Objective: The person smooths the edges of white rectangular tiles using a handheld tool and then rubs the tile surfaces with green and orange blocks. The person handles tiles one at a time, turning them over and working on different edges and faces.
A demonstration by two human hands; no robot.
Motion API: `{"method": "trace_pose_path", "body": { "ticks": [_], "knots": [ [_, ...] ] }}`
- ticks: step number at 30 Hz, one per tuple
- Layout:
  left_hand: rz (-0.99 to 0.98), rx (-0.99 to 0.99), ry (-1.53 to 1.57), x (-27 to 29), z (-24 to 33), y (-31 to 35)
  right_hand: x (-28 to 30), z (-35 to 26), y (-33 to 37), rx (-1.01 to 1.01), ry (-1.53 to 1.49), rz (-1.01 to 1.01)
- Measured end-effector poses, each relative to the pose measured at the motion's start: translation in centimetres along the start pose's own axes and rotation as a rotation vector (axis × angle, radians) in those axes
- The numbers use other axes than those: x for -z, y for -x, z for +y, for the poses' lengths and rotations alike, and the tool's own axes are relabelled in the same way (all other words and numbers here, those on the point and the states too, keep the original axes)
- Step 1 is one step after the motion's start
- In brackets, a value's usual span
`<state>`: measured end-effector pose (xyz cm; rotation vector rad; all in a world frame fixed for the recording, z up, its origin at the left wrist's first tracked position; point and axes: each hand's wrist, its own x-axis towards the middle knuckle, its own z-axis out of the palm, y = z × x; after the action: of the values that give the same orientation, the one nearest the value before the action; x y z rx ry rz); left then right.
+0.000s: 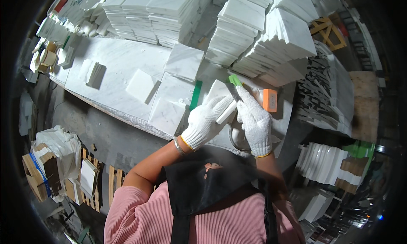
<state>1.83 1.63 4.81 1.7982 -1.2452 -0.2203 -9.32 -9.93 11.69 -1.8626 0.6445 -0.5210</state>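
Note:
Both my hands wear white gloves. My left hand point(206, 121) grips a small white marble tile point(221, 96), tilted on the white stone table point(114, 62). My right hand point(255, 120) is closed around a green-tipped tool point(234, 80), its index finger stretched along it, the tip touching the tile's upper edge. A green-edged block point(196, 95) stands just left of the tile, and an orange block point(269, 100) lies just right of my right hand.
Loose marble tiles point(178, 89) lie on the table. Tall stacks of white tiles point(254, 28) rise behind it. Dark mosaic sheets point(316, 95) are piled on the right. Boxes and wooden pallets point(91, 180) sit on the floor to the left.

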Motion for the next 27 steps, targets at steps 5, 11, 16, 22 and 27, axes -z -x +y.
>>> {"method": "trace_pose_path", "body": {
  "ticks": [5,11,16,22,27],
  "knots": [
    [0.011,-0.082,-0.081,-0.9,-0.8,0.2,-0.9,-0.7,1.8,0.002,0.027,0.014],
    [0.053,-0.104,-0.055,-0.6,-0.4,-0.2,0.8,-0.7,0.5,-0.229,-0.171,0.080],
    [0.028,-0.017,-0.007,0.0,0.6,-0.3,0.4,-0.8,0.6,-0.134,-0.002,0.041],
    [0.020,-0.070,-0.109,-0.9,-0.4,0.3,-0.4,-0.2,1.9,0.047,0.074,0.025],
    [0.001,0.027,-0.017,-0.8,0.0,-0.1,0.4,-0.4,0.0,-0.180,-0.048,0.091]
  ]
}}
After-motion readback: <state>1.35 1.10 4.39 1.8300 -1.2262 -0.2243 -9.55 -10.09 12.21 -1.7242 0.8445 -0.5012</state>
